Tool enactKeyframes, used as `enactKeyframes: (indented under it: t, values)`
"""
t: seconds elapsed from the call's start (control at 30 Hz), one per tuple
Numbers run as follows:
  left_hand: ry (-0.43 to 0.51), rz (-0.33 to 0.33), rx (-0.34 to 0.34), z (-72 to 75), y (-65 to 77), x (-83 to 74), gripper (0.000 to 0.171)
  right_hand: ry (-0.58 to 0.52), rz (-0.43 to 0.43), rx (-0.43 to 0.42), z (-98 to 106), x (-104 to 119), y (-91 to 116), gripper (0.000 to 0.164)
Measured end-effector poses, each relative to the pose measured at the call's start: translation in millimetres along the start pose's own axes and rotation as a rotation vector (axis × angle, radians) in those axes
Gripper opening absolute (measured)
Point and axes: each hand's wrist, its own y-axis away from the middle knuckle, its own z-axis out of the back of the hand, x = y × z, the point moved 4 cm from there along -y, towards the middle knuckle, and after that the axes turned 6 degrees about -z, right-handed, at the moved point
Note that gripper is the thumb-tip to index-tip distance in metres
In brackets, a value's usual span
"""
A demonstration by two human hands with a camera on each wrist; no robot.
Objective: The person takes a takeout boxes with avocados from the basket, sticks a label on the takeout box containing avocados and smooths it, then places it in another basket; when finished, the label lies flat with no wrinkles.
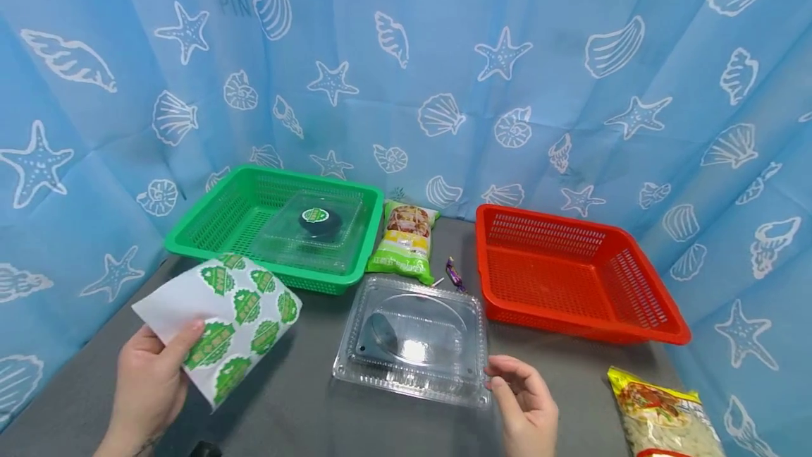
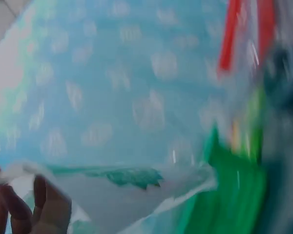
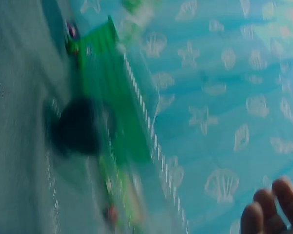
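My left hand (image 1: 149, 379) holds up a white sticker sheet (image 1: 244, 309) printed with green badge-like labels, the thumb across its near face. In the left wrist view the sheet (image 2: 127, 195) is seen nearly edge-on past the fingers. A clear plastic clamshell box (image 1: 415, 379) lies on the table in front of me, and a dark round thing (image 1: 379, 333) shows through its left part. At the box's right edge is my right hand (image 1: 526, 404), fingers loosely bent; whether the fingertips touch the rim I cannot tell. Blur covers the box in the right wrist view.
A green basket (image 1: 216, 249) at back left holds another clear box (image 1: 320, 224) with a matching green label. A red basket (image 1: 580, 330) stands at back right. Between them lie a green food packet (image 1: 406, 242) and purple-wrapped candy (image 1: 454, 275). Yellow packet (image 1: 666, 415) at front right.
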Motion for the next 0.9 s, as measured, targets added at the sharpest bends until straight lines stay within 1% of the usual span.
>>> enactKeyframes:
  t: [0.03,0.07,0.1,0.13,0.2,0.23,0.27,0.3,0.37,0.4,0.43,0.47,0.5,0.53,0.6,0.63,0.73,0.77,0.8,0.83,0.9]
  values:
    - [0.098,-0.068,0.052,-16.8,4.3,-6.6,0.022,-0.029,0.058,0.058,-5,4,2,0.019]
    - [0.153,-0.093,0.115,-34.5,9.4,-13.5,0.022,-0.041,0.121,0.116,-10,8,3,0.019]
    - [0.237,-0.137,0.21,-50.0,14.6,-16.7,0.025,-0.053,0.183,0.174,-17,12,4,0.019]
    - [0.303,-0.162,0.291,-64.3,20.3,-18.1,0.028,-0.061,0.243,0.224,-24,17,5,0.019]
    - [0.422,-0.194,0.487,-90.9,31.8,-17.0,0.037,-0.084,0.362,0.316,-41,27,6,0.018]
    - [0.428,-0.196,0.557,-102.2,37.9,-14.9,0.04,-0.074,0.406,0.347,-49,32,6,0.018]
    - [0.451,-0.199,0.645,-113.5,44.0,-12.5,0.042,-0.055,0.426,0.368,-57,37,6,0.02]
    - [0.454,-0.211,0.73,-124.0,50.0,-10.4,0.041,-0.027,0.422,0.378,-63,40,6,0.024]
    - [0.45,-0.256,0.892,-141.8,62.7,-6.9,0.036,0.037,0.404,0.392,-74,46,7,0.035]
    - [0.439,-0.283,0.964,-148.9,68.6,-5.1,0.031,0.085,0.373,0.386,-76,47,8,0.039]
    - [0.423,-0.305,1.027,-153.3,73.6,-2.8,0.026,0.127,0.335,0.377,-78,46,10,0.043]
    - [0.436,-0.32,1.095,-156.5,78.0,-0.3,0.022,0.159,0.299,0.367,-79,46,12,0.046]
    - [0.414,-0.341,1.136,-158.1,81.1,1.5,0.018,0.17,0.294,0.36,-79,45,13,0.045]
    - [0.408,-0.342,1.173,-158.3,83.3,3.5,0.016,0.163,0.305,0.353,-79,45,14,0.044]
    - [0.409,-0.331,1.216,-156.8,84.1,5.8,0.012,0.122,0.319,0.334,-76,41,16,0.037]
    - [0.416,-0.307,1.226,-154.7,83.6,6.1,0.012,0.085,0.344,0.33,-74,40,15,0.034]
    - [0.387,-0.194,1.205,-144.2,77.0,4.6,0.012,-0.012,0.388,0.311,-69,34,14,0.028]
    - [0.361,-0.154,1.183,-138.7,73.2,3.4,0.014,-0.043,0.387,0.299,-67,33,13,0.027]
    - [0.316,-0.111,1.147,-131.5,68.6,2.7,0.017,-0.076,0.373,0.278,-66,32,12,0.026]
    - [0.26,-0.078,1.098,-122.9,62.9,2.0,0.019,-0.106,0.358,0.253,-64,32,11,0.026]
    - [0.116,-0.027,0.976,-101.9,49.6,0.9,0.023,-0.158,0.316,0.192,-60,32,10,0.026]
